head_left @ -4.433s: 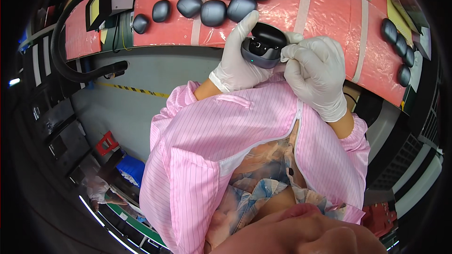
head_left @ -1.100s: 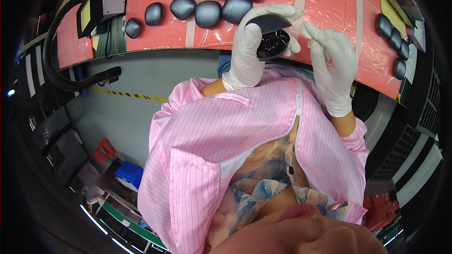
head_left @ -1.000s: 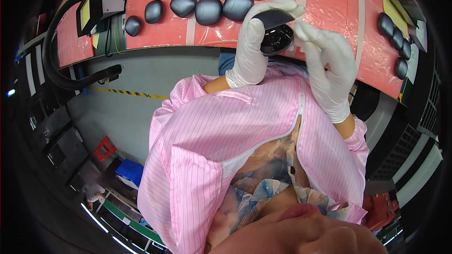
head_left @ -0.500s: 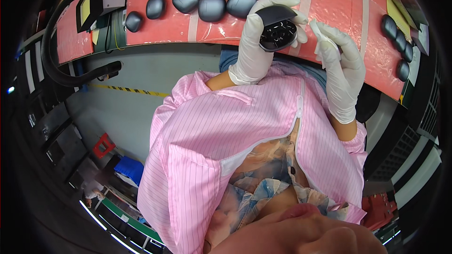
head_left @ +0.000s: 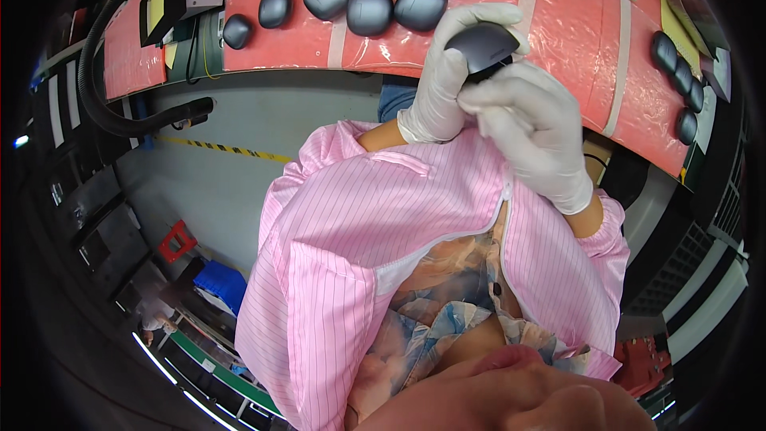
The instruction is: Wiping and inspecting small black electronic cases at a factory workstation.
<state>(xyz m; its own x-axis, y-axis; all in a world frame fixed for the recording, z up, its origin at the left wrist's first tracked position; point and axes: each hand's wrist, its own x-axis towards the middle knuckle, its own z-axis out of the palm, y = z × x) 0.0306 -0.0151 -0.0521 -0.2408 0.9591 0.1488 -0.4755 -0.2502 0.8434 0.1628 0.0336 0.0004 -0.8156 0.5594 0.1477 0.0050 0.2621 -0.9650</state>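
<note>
An earbud charging case (head_left: pixel 485 46), dark grey with a smooth rounded lid, is in my left hand (head_left: pixel 439 94) above the near edge of the bench. My left hand, in a white glove, wraps its fingers and thumb around the case's sides. The lid's outside faces up, and the inside is mostly hidden. My right hand (head_left: pixel 538 124), also gloved in white, is closed with its fingertips against the case's near side. The white cloth it pinched earlier is hard to tell from the glove now.
Several similar grey cases, one of them (head_left: pixel 369 12), lie in rows on the red bench mat (head_left: pixel 574 56). More cases (head_left: pixel 685 126) line the mat's right edge. A black flexible hose (head_left: pixel 144 126) curves past the bench's left end. A black stand (head_left: pixel 162 8) is nearby.
My right hand has moved left with the white cloth to the case. The case has turned: its glossy black inside showed before, and now the lid's outside does. The view has shifted slightly.
</note>
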